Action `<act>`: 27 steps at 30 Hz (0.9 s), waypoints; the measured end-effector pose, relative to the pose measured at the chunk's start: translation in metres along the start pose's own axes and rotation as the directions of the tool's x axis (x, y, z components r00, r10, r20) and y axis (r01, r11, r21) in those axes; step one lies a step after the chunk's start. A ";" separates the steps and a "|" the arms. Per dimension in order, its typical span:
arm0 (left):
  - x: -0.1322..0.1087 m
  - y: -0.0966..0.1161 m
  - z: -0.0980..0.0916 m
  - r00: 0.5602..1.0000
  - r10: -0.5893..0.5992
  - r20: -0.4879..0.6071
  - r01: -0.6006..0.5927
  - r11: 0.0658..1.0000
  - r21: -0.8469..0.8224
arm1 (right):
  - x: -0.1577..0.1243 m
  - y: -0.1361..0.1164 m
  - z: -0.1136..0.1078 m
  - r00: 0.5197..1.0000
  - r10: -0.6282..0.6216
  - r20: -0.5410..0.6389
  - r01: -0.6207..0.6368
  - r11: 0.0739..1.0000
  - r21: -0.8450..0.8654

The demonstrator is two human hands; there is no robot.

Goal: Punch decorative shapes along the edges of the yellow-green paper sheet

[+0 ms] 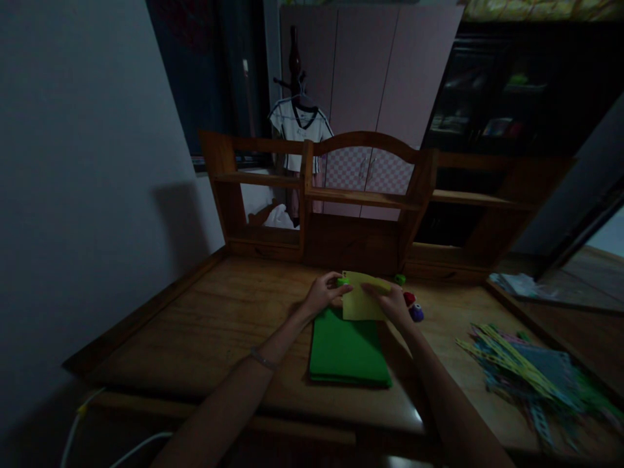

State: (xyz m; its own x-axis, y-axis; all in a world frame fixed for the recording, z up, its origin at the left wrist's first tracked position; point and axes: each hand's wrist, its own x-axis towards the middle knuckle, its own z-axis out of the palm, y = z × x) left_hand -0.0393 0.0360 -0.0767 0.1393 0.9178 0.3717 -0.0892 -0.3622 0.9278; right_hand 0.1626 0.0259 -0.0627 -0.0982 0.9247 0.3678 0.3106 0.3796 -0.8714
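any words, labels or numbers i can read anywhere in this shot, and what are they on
No text can be read anywhere in this picture.
Yellow sheet, held by the left hand and right hand: blank on the side shown.
Green sheets: plain.
Shirt: dark trim only, no print visible.
Things in the dark cabinet: too dim and blurred to read.
Cut paper pile: no lettering to make out.

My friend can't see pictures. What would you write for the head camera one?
A person's left hand and right hand hold a yellow paper sheet by its sides, over the far end of a green paper stack on a wooden desk. Colourful paper scraps lie to the right; the room is dim.
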 end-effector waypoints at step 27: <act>0.001 0.003 -0.002 0.998 -0.061 0.009 0.061 0.992 -0.107 | 0.001 0.009 0.000 0.999 0.013 0.029 -0.012 1.000 -0.009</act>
State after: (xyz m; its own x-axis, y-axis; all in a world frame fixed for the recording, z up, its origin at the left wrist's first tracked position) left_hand -0.0418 0.0359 -0.0737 0.1531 0.9366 0.3151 -0.1859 -0.2859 0.9401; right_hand 0.1649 0.0305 -0.0697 -0.1219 0.9299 0.3471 0.3204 0.3678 -0.8730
